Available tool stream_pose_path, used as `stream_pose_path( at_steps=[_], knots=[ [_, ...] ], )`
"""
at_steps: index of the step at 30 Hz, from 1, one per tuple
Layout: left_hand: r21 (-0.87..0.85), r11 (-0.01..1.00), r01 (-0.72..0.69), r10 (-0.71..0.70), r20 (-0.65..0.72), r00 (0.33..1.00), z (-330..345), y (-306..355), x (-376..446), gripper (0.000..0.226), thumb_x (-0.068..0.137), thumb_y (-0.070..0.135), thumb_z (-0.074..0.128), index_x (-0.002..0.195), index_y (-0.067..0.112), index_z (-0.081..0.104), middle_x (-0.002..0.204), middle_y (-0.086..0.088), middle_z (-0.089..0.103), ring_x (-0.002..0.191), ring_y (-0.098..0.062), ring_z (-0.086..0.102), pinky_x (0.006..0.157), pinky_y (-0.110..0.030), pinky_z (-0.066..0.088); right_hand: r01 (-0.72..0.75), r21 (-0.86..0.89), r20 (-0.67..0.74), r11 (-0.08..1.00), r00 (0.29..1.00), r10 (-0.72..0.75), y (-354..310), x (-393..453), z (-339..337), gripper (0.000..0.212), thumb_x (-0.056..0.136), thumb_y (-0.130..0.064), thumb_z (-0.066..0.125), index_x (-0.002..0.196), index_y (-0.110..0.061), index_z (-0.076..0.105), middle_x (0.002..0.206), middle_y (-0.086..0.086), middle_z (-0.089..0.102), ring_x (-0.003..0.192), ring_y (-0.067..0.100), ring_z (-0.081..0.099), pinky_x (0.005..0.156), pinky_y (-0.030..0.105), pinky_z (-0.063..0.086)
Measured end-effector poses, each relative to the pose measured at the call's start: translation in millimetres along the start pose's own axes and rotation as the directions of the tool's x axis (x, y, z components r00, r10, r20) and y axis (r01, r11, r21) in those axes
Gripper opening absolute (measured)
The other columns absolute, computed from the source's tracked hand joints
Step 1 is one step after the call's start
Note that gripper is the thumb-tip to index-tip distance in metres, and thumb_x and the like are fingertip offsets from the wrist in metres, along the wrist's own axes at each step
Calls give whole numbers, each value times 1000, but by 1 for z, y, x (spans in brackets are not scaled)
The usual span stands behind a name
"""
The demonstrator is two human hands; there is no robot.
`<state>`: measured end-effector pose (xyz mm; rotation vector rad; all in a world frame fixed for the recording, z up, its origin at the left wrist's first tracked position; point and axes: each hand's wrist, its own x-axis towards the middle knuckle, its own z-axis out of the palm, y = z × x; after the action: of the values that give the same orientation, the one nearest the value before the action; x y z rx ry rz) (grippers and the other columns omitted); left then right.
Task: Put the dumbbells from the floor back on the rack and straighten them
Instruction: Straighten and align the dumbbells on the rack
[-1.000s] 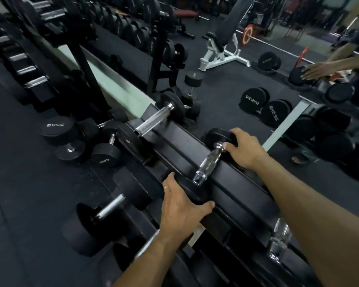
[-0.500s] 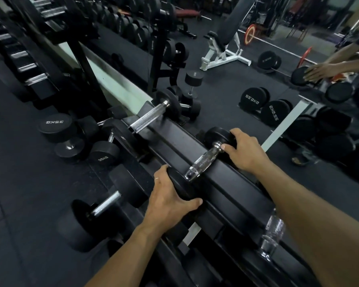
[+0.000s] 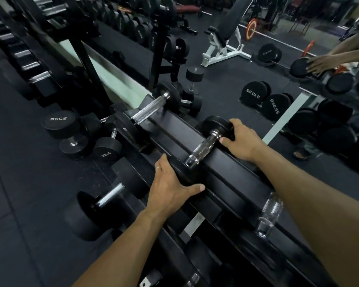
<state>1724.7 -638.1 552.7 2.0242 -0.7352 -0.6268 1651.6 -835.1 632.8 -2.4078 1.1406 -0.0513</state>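
A black dumbbell with a chrome handle lies across the top rail of the black rack. My left hand is wrapped over its near head, and my right hand holds its far head. Further left on the same rail lies a second dumbbell. A larger dumbbell rests on the lower tier below my left hand. On the floor to the left stand two 35 kg dumbbells, upright on their ends.
A mirror behind the rack reflects dumbbells and a person's arms. A white adjustable bench stands at the back. A second chrome handle shows on the rail under my right forearm. Another rack lines the left side.
Both hands have slid the held dumbbell a little leftwards along the rail. My left hand has shifted up and over its near head.
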Motion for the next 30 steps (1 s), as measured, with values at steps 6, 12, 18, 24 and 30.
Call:
stream_pose_path(
  at_steps=[6, 12, 18, 24, 30],
  knots=[
    [141, 984, -107, 127, -145, 981, 24, 22, -51, 105, 80, 60, 64, 154, 18, 1, 163, -2, -8, 150, -15, -10, 123, -42, 13, 57, -123, -67, 991, 996, -66, 29, -51, -31, 60, 95, -33, 60, 148, -13, 37, 140, 12, 51, 129, 33, 49, 104, 41, 41],
    [185, 967, -174, 181, -22, 983, 77, 50, -103, 100, 83, 70, 48, 154, 12, 8, 164, -6, -2, 149, -14, -14, 123, -35, -2, -45, -98, -140, 994, 990, 31, 82, -98, -57, 54, 95, -36, 59, 142, -11, 48, 132, 15, 59, 121, 32, 55, 101, 38, 44],
    [127, 992, -1, -17, 140, 990, 116, 53, -133, 125, 61, 80, 63, 153, 20, 3, 162, -3, 10, 148, -20, 16, 119, -41, 25, -82, 66, -39, 994, 996, 84, 121, -112, -55, 32, 96, -35, 60, 120, -15, 65, 112, 7, 70, 110, 26, 62, 89, 28, 42],
    [98, 995, -25, 15, 99, 995, 132, 51, -137, 118, 63, 59, 78, 149, 22, 6, 155, -4, 18, 137, -24, 35, 111, -39, 36, -43, 106, -44, 993, 998, 48, 132, -114, -55, 25, 97, -36, 58, 108, -18, 70, 100, 3, 72, 97, 20, 63, 85, 29, 43],
    [130, 982, -134, 117, 133, 984, 132, 45, -134, 118, 62, 55, 80, 149, 18, 10, 153, -4, 17, 141, -22, 28, 115, -37, 33, -65, 132, -80, 989, 994, 76, 152, -127, -56, 24, 96, -39, 58, 106, -21, 70, 99, 2, 72, 101, 22, 63, 96, 39, 48]
  ],
)
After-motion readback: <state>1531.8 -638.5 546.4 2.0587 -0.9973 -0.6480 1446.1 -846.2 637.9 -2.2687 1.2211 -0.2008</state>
